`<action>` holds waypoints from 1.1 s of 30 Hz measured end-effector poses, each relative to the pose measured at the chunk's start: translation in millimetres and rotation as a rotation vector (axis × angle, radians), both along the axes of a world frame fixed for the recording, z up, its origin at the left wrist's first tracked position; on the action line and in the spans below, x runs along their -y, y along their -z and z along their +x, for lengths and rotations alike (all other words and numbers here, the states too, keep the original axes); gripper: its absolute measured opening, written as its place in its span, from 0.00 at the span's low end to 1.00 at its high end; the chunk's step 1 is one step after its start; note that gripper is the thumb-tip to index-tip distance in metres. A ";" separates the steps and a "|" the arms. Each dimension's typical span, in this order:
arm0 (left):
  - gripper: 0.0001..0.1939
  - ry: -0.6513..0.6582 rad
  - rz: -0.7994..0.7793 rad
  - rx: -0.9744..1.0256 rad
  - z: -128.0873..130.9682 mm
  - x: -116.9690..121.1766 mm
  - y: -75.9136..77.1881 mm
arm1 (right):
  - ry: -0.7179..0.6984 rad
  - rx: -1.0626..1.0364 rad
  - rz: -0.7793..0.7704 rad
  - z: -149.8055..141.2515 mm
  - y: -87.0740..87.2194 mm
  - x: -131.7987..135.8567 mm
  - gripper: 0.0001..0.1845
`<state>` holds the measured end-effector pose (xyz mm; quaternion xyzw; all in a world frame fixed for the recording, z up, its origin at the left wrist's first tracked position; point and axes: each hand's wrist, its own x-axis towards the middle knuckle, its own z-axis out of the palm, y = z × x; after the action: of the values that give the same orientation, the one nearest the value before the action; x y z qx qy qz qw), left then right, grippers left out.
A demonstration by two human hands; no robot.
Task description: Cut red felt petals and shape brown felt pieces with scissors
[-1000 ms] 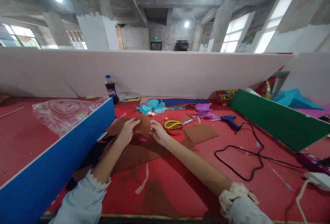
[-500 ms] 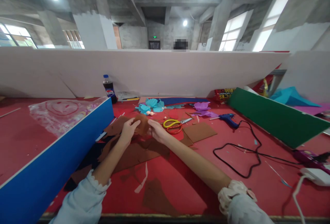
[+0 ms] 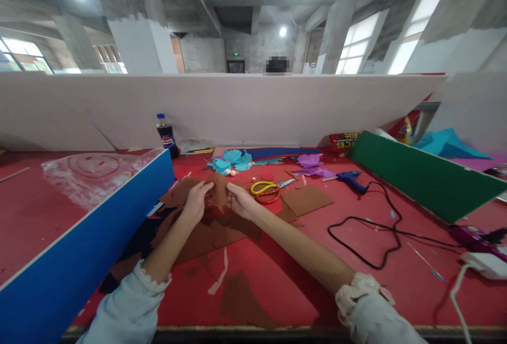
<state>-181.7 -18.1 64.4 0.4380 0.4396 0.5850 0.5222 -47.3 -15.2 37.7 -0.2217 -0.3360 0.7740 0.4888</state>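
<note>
Piece (image 3: 219,190), brown, was pinched at opposite edges by left hand (image 3: 196,201) and right hand (image 3: 241,201), above scraps (image 3: 212,236) on the worktop (image 3: 281,286), its form curled narrower than a moment earlier, seemingly mid-shaping.

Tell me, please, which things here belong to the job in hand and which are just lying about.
Job: brown piece between left hand and right hand; probably the scissors, flat brown sheet.
Lying about, seemingly: Pepsi bottle, snack packet, clear plastic bag.
</note>
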 end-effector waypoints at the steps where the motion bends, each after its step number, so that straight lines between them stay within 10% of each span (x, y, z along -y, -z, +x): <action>1: 0.11 0.004 0.006 -0.002 -0.2 -0.8 0.6 | -0.009 0.000 -0.006 0.0 -0.4 0.3 0.06; 13: 0.18 -0.053 0.084 -0.099 -6.4 -14.8 14.6 | -0.069 0.016 -0.013 3.0 -3.1 2.8 0.07; 33: 0.01 -0.219 0.353 -0.722 -6.4 -5.7 10.0 | -0.028 0.151 0.043 -0.3 2.5 0.7 0.06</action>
<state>-188.1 -12.5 54.4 0.6484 0.5313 0.5125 0.1861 -47.6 -15.9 35.2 -0.2645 -0.3915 0.7543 0.4559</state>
